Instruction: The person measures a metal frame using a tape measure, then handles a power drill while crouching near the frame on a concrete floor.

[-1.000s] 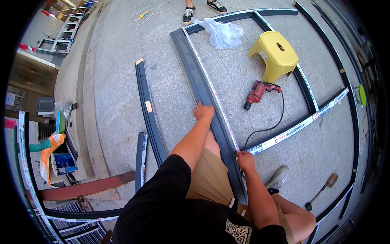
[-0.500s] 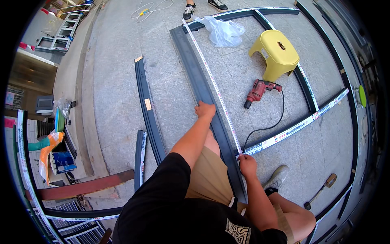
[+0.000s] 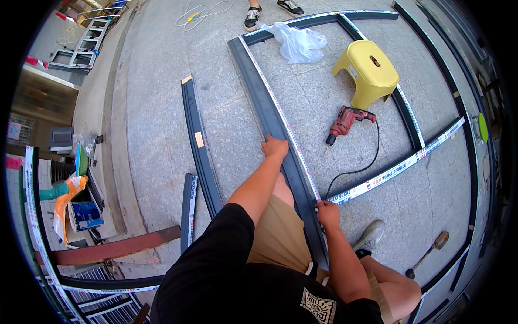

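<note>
A long dark grey metal profile (image 3: pixel 268 116) lies lengthwise before me, its near end beside my lap. My left hand (image 3: pixel 275 147) is closed on its left edge about midway, fingertips partly hidden. Along its right edge stretches a white tape measure blade (image 3: pixel 286 116) with fine markings, reaching to the far end. My right hand (image 3: pixel 328 215) pinches the blade's near end beside the profile; whether a case sits inside that hand is hidden.
Right of the profile lie a red power drill (image 3: pixel 342 124) with a black cord, a yellow stool (image 3: pixel 372 67) and a dark frame (image 3: pixel 396 171). A plastic bag (image 3: pixel 298 43) is far ahead, near a person's shoes (image 3: pixel 252 18). More dark profiles (image 3: pixel 198 140) rest at left.
The tape blade's far end has come in from beyond the profile's end and now lies along its right edge. Both hands keep nearly the same places; the view has shifted slightly.
</note>
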{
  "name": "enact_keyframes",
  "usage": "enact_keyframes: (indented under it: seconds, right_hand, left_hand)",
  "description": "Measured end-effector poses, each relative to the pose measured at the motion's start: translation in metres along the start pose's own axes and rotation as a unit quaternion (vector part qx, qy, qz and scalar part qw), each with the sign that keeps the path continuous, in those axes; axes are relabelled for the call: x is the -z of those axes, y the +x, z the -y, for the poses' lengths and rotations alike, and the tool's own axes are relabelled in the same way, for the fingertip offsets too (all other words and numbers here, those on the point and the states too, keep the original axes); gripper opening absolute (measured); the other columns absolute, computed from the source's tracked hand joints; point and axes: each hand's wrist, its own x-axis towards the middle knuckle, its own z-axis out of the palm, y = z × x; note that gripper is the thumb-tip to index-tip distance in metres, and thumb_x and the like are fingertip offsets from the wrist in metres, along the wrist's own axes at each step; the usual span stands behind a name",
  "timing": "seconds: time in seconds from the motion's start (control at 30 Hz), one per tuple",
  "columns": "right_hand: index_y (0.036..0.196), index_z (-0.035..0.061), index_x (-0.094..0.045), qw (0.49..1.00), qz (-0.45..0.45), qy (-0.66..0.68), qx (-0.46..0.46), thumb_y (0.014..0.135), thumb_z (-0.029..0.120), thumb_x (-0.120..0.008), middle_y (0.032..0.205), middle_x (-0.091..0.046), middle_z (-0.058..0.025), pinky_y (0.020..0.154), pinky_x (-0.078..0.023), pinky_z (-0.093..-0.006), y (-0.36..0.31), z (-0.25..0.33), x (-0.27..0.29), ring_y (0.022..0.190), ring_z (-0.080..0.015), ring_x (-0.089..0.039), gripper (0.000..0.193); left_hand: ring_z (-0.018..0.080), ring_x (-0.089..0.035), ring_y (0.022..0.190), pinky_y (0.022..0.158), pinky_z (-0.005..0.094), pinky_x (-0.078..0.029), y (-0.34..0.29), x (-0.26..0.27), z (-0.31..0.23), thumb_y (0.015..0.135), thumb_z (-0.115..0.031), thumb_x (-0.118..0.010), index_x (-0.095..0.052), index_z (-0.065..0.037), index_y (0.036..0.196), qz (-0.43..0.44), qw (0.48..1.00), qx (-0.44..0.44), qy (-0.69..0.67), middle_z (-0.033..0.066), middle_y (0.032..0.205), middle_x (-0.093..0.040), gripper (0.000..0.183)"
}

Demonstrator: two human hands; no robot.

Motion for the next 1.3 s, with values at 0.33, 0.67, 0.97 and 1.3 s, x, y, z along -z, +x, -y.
enact_keyframes:
  seconds: [0.33,0.67,0.97,1.3]
  right_hand:
    - [0.097,0.0114,-0.081,1.0,0.021,0.014,-0.009,0.097,0.044,-0.061,0.098,-0.076,-0.0202,0.086,-0.056,-0.0509,0.0,0.006,0.002,0.097,-0.0427,-0.072,0.038]
    - [0.096,0.0097,-0.08,1.0,0.007,0.015,0.002,0.096,0.042,-0.062,0.094,-0.076,-0.0208,0.084,-0.056,-0.0496,-0.007,0.008,0.001,0.094,-0.0422,-0.072,0.037]
    - [0.093,0.0091,-0.08,0.999,0.009,0.031,-0.006,0.098,0.044,-0.059,0.089,-0.076,-0.0168,0.081,-0.055,-0.0461,-0.006,0.013,-0.001,0.091,-0.0385,-0.073,0.041]
    - [0.094,0.0087,-0.08,0.999,0.006,0.041,0.004,0.098,0.041,-0.061,0.092,-0.076,-0.0205,0.082,-0.055,-0.0486,-0.006,0.011,-0.001,0.091,-0.0418,-0.072,0.037]
  left_hand:
    - [0.048,-0.042,0.141,0.119,0.0479,-0.039,0.0,0.001,0.0,0.086,-0.03,-0.071,-0.034,-0.005,0.16,0.004,1.0,0.006,-0.005,0.0299,0.153,-0.038,0.086]
    - [0.049,-0.045,0.137,0.113,0.0507,-0.046,0.003,-0.001,0.0,0.087,-0.03,-0.069,-0.035,-0.001,0.157,0.009,1.0,-0.013,0.022,0.0334,0.149,-0.04,0.083]
    - [0.0482,-0.045,0.137,0.113,0.0505,-0.046,0.001,-0.001,-0.002,0.087,-0.029,-0.069,-0.035,-0.002,0.158,0.002,1.0,-0.005,0.025,0.0317,0.15,-0.04,0.083]
    - [0.0478,-0.043,0.14,0.114,0.0516,-0.045,0.002,0.0,0.001,0.088,-0.029,-0.069,-0.034,-0.003,0.159,0.005,1.0,-0.011,0.02,0.0315,0.152,-0.038,0.083]
